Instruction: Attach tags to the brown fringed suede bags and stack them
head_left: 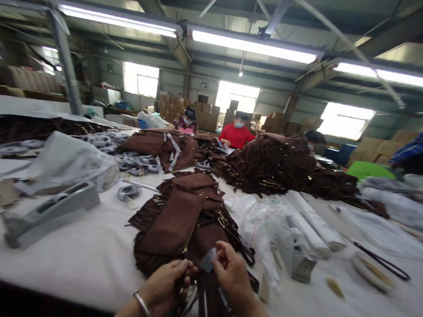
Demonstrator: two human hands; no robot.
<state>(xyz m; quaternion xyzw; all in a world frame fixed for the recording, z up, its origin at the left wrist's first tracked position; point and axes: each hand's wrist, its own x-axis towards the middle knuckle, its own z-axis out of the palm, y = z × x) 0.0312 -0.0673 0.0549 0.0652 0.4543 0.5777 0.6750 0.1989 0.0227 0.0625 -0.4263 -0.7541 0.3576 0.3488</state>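
In front of me several brown fringed bags [177,222] with gold zippers lie in an overlapping pile on the white-covered table. My left hand [168,284] is closed at the pile's near edge, its thumb and forefinger pinched just below a zipper end. A dark strap [178,314] with a gold-coloured clasp hangs from its fingers. My right hand [234,276] pinches a small piece of clear plastic film [208,261] between thumb and forefinger, held over the bags. The two hands are a short way apart. Brown fringe dangles below and between them.
A grey tape dispenser [51,212] stands at left, near coiled straps [129,192]. Crumpled clear plastic [261,221], white rolls [310,225] and a tape ring [373,272] lie at right. A big heap of brown bags [273,163] rises behind. Co-workers [237,133] sit across the table.
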